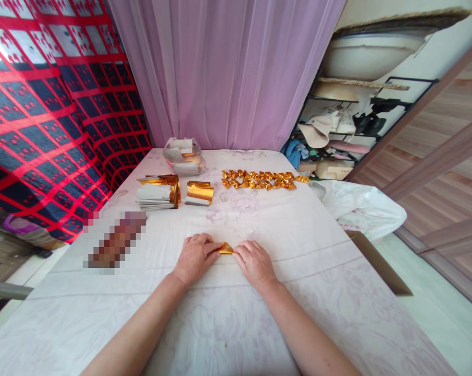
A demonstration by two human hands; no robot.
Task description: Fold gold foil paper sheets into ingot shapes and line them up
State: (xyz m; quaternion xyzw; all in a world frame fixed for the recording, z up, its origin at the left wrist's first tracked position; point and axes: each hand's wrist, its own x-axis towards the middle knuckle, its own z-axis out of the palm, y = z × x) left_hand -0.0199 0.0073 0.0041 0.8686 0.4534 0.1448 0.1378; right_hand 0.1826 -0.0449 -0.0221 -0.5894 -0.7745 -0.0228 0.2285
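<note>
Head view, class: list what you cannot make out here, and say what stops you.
- Gold paper piece: mostly hidden between the left hand and right hand; its fold cannot be seen.
- Blurred patch on the table: pixelated.
- Clear bag: contents too small.
- Shelf clutter: far, jumbled.

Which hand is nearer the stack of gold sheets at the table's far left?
Left. The left hand lies below and slightly right of the stack of gold sheets; the right hand sits farther right. Both pinch the folded gold piece.
</note>
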